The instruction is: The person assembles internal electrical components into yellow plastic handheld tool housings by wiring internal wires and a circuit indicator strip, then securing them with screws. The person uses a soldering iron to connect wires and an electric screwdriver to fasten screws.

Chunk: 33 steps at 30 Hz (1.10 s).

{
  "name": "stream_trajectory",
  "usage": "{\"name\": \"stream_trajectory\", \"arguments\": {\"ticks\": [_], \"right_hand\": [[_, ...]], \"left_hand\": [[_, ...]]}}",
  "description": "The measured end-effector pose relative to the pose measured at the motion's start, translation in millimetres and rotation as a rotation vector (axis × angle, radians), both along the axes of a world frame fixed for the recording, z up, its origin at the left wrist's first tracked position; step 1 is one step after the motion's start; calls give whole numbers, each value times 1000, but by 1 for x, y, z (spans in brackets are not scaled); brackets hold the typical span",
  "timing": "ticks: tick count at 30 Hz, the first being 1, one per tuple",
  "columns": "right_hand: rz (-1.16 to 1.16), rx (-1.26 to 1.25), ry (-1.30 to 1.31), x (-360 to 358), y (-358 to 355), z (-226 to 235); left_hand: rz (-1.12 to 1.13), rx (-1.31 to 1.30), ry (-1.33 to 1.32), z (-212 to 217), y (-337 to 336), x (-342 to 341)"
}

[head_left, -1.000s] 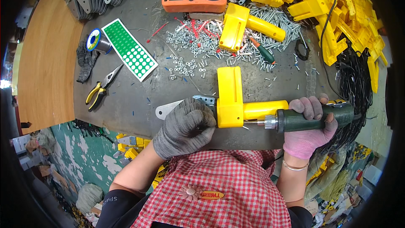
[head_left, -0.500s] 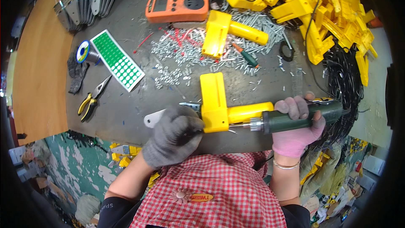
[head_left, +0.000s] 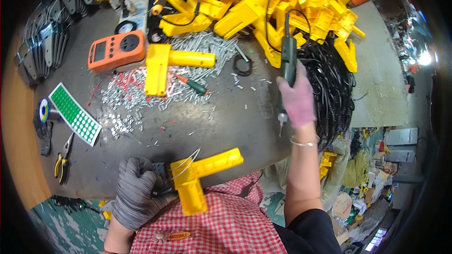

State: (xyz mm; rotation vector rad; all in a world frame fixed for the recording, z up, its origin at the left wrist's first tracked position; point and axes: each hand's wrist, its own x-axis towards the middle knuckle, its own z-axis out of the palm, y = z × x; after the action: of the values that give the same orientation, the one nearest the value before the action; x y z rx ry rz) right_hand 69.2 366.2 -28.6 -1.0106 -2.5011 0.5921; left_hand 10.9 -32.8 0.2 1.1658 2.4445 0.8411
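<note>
Two hands busy: left hand (head_left: 136,193) in grey glove clamps the yellow L-shaped housing (head_left: 200,175) at the worktop's (head_left: 226,117) near edge, right hand (head_left: 297,99) grips the green electric screwdriver (head_left: 287,63) lifted well beyond it; I'd keep the housing pinned flat and bring the bit down square.

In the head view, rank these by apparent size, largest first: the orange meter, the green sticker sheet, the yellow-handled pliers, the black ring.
1. Orange meter
2. Green sticker sheet, nearly alike; unsure
3. Yellow-handled pliers
4. Black ring
</note>
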Motion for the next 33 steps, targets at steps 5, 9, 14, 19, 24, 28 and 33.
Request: {"name": "stream_trajectory", "arguments": {"ticks": [5, 9, 14, 19, 24, 28, 33], "right_hand": [[-92, 198, 18, -40, 66, -19], [-72, 280, -306, -59, 79, 9], [-165, 501, -200, 6, 101, 42], [-259, 574, -456, 64, 140, 38], [-176, 695, -229, 62, 136, 79], [-161, -248, 484, 33, 130, 110], [-1, -926, 227, 49, 107, 131]], "left_hand": [[-85, 61, 42, -22, 10, 8], [-39, 88, 122, -32, 4, -1], [98, 58, 155, -37, 4, -14], [125, 344, -246, -17, 8, -28], [-373, 207, 57, 40, 87, -53], [-646, 77, 248, 15, 171, -48], [-627, -76, 528, -30, 257, -36]]}}
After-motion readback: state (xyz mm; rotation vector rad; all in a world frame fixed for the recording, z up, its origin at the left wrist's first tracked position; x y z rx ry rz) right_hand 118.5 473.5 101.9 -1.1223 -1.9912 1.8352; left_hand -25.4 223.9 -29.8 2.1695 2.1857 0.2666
